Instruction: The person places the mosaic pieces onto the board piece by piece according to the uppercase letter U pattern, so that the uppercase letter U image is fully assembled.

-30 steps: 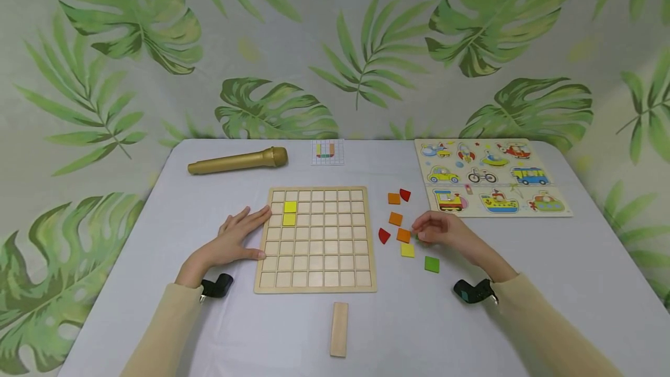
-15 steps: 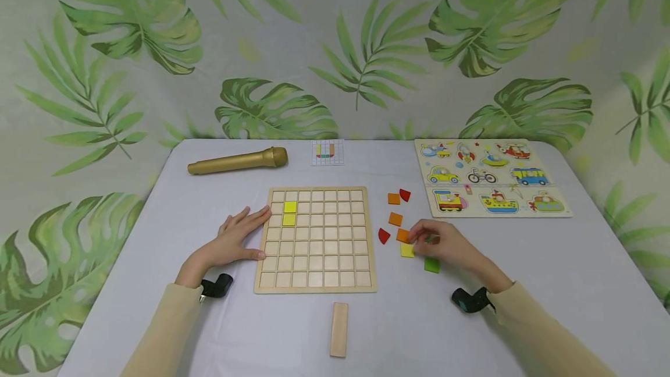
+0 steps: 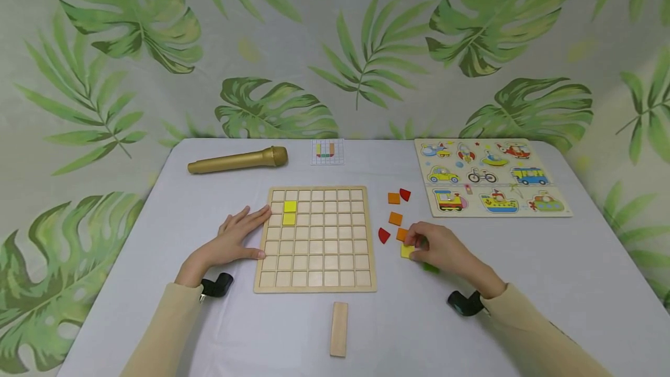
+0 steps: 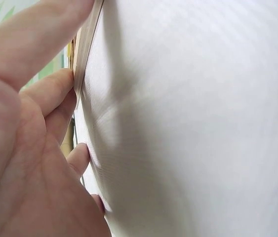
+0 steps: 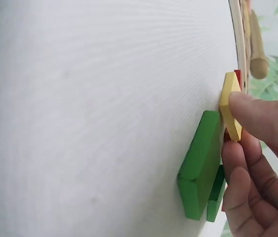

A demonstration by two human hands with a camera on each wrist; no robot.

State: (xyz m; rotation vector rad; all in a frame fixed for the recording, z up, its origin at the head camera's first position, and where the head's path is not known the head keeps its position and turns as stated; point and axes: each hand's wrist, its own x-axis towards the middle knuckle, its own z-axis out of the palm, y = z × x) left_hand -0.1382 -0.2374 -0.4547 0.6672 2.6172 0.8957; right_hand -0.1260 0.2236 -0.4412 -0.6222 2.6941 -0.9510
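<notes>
A wooden grid board (image 3: 316,262) lies on the table with two yellow square tiles (image 3: 289,213) in its upper left cells. At its left edge my left hand (image 3: 230,243) rests spread, fingertips and thumb touching the frame; the left wrist view shows these fingers (image 4: 55,94) against the board's side. To the right of the board, my right hand (image 3: 442,246) pinches a loose yellow square tile (image 5: 231,103) between thumb and fingers. Green tiles (image 5: 200,165) lie beside and under this hand, partly hidden. Orange square tiles (image 3: 395,219) and red quarter-round tiles (image 3: 384,235) lie close by.
A small pattern card (image 3: 327,152) and a gold microphone (image 3: 238,160) lie behind the board. At the back right is a vehicle puzzle board (image 3: 492,179). A plain wooden block (image 3: 339,329) lies in front, nearer the table edge.
My right hand has moved left and slightly toward me, from the green tile to the yellow tile, and now pinches it. The left hand has stayed still on the board.
</notes>
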